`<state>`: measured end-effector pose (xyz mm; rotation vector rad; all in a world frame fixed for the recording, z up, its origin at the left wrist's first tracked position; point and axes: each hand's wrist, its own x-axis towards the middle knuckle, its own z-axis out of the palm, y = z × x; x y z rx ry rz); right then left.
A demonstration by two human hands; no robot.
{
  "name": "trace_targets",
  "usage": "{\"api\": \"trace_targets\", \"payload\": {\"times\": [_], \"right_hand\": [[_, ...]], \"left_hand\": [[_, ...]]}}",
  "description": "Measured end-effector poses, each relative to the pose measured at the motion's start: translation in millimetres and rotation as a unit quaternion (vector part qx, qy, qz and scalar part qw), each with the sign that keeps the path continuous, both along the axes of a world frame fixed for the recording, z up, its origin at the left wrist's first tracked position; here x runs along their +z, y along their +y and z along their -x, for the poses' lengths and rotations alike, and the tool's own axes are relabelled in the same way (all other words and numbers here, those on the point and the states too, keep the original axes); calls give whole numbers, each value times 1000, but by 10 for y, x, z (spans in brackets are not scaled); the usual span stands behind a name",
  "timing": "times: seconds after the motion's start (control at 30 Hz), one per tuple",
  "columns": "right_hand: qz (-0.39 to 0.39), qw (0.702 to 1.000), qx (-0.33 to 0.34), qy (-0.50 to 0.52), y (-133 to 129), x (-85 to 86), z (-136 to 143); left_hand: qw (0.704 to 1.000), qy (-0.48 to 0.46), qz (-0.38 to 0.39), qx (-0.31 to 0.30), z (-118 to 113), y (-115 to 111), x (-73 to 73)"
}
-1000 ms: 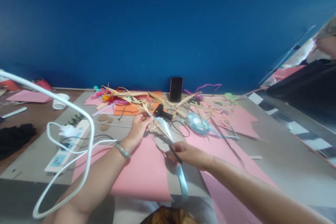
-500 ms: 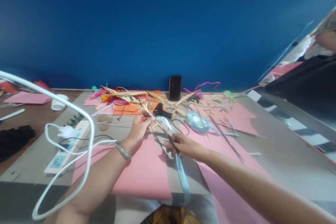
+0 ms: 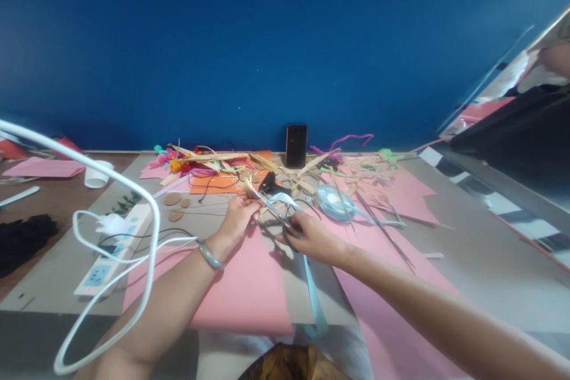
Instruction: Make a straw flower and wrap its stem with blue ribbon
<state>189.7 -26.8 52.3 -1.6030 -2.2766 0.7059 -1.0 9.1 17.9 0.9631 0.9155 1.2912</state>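
The light blue ribbon (image 3: 314,294) is near the centre of the frame: it arches between the two hands, and a strip shows below the right hand toward the bottom edge. The left hand (image 3: 240,211) comes from the lower left, its forearm slanting upward; its fingers are pinched together on the base of a straw-coloured tuft (image 3: 248,184) with blue ribbon at it. The right hand (image 3: 312,237) comes from the lower right, bent over the scissors (image 3: 279,217), with fingers curled round the dark handles — the blades point to the left hand, but I cannot tell how wide they stand.

Just right of centre lies a roll of blue ribbon (image 3: 326,205) on the tabletop (image 3: 467,273). At the left of the frame is a white cup (image 3: 98,175) — what is inside, I cannot tell. A dark phone (image 3: 297,146) stands upright near the blue wall (image 3: 285,41).
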Motion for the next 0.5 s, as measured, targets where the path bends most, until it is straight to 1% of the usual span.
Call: {"api": "trace_targets", "payload": {"times": [0.1,0.2,0.33,0.5], "right_hand": [[-17,999,20,-24,27,-4,-29],[-5,999,34,-27,47,-1,-47],[10,999,42,-27,74,-24,-82],[-6,997,49,-56,88,-66,-126]], "left_hand": [[1000,4,0,-11,11,3,-9],[1000,11,-6,-19,15,6,-20],[999,22,-12,-28,12,7,-26],[999,21,-15,-31,13,-2,-27]]}}
